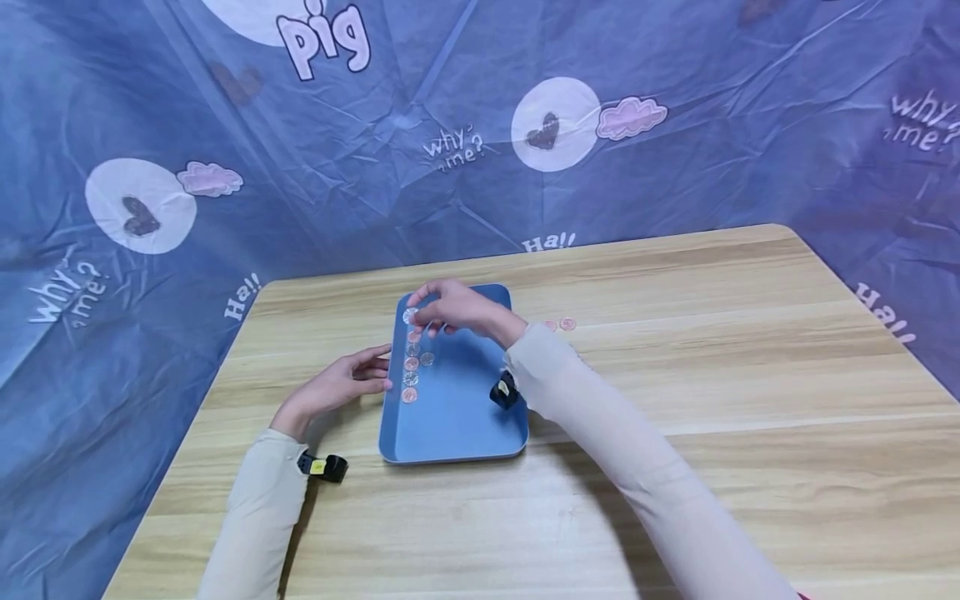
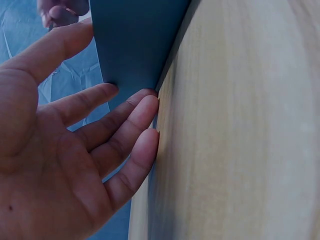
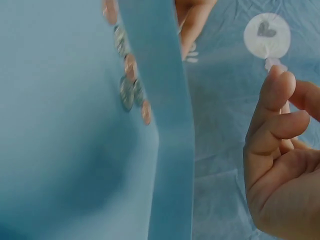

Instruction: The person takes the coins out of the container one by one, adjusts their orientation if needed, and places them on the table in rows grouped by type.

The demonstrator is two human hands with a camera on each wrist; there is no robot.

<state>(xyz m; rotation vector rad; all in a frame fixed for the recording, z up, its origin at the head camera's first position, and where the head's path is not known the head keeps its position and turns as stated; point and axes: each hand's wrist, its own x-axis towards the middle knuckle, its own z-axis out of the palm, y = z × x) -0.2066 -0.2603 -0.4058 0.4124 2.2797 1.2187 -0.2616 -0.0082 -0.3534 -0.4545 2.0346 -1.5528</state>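
A shallow blue tray [image 1: 465, 417] lies on the table. Along its left side runs a column of copper-coloured and silver coins [image 1: 411, 364], with one silver coin [image 1: 427, 359] just to the right of it. My right hand [image 1: 457, 308] is over the tray's far left corner and pinches a silver coin [image 1: 410, 316] between thumb and forefinger. Its fingers [image 3: 277, 90] hide that coin in the right wrist view. Outside the tray, my left hand [image 1: 337, 387] touches the left wall with fairly straight fingertips [image 2: 107, 91], and its palm shows in the left wrist view.
Two copper-coloured coins [image 1: 567, 323] lie on the wooden table [image 1: 712, 375] to the right of the tray, close to my right forearm. Behind the table hangs a blue printed cloth [image 1: 375, 192]. Each wrist carries a black camera [image 1: 330, 468].
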